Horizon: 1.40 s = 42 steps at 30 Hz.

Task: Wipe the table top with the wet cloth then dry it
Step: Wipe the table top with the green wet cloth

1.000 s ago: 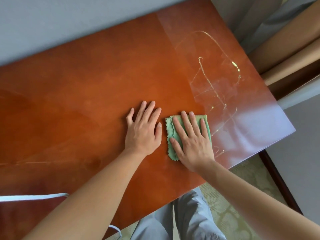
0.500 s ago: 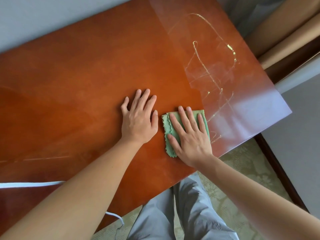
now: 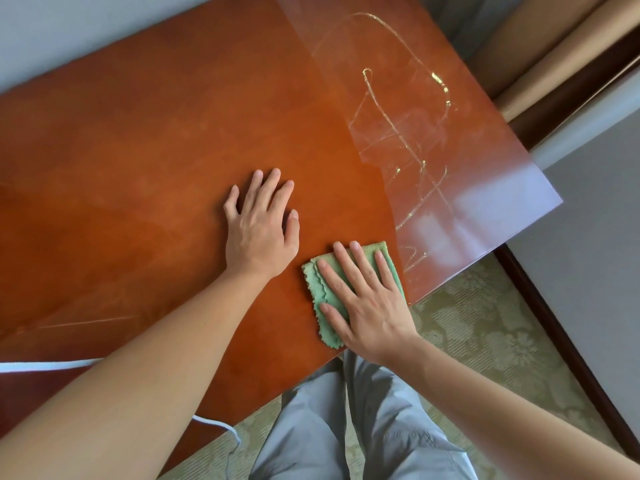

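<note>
Table top (image 3: 145, 174): large, glossy red-brown slab filling the frame from 9 o'clock across to 3 o'clock. Wet streaks (image 3: 398, 133) curl and cross over its 1–2 o'clock portion, catching window glare; a fainter line lies near 8 o'clock.

Left hand (image 3: 259, 230): centre of frame, palm down, fingers straight and a little spread, resting flat on the bare wood. It holds nothing and looks to be bracing the person.

Right hand (image 3: 367, 306): at 5 o'clock from centre, just beside the left hand. Fingers straight, pressing flat on the cloth; no curl or pinch is visible.

Green cloth (image 3: 323, 289): folded, scalloped edge showing to the left of the fingers, lying on the table at its near edge, pinned under the right palm.

White cord (image 3: 45, 365): thin, at 8 o'clock, crossing the near edge.

Step in hand, by judgement: the wet wipe, well under way; drying not yet begun. Next move calls for steady flat pressure, sliding the cloth toward 9 o'clock over the unstreaked wood, without running off the near edge.
</note>
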Available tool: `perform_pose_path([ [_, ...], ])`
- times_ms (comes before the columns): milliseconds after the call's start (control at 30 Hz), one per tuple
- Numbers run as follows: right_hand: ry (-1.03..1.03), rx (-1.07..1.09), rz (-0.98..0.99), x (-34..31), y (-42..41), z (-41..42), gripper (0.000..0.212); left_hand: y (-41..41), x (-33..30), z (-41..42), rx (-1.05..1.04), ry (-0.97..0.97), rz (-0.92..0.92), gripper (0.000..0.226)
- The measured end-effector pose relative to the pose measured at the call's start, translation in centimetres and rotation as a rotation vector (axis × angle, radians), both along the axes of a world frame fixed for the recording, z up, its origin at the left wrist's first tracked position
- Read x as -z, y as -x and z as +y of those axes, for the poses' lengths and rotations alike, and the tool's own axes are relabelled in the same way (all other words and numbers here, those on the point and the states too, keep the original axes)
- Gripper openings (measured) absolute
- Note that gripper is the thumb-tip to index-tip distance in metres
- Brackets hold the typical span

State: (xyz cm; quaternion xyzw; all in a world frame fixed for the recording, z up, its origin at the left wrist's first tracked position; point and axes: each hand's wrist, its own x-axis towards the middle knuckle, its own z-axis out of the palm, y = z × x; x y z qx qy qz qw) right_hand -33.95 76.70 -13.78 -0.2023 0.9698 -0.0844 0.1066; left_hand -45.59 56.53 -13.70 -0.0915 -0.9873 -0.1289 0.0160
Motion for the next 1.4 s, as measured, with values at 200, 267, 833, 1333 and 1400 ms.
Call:
perform_pose_path([
  [200, -0.05, 0.05, 0.001, -0.3, 1.6, 4.7, 0.064, 0.0, -0.1, 0.0, -0.01, 0.001, -0.019, 0.055],
  [267, -0.07, 0.072, -0.01, -0.5, 1.9, 5.7, 0.064, 0.0, -0.1, 0.0, -0.011, -0.004, -0.016, 0.054],
  [833, -0.08, 0.195, -0.026, -0.9, 8.6, 3.4, 0.066, -0.1, 0.0, -0.1, -0.008, -0.019, -0.001, 0.054],
  [1333, -0.091, 0.2, -0.029, -0.6, 12.4, 3.6, 0.066, 0.0, -0.2, 0.0, -0.015, -0.014, 0.008, 0.052],
  [1400, -0.107, 0.187, -0.028, -0.8, 15.2, 3.1, 0.068, 0.0, -0.2, 0.0, -0.017, -0.011, 0.013, 0.052],
])
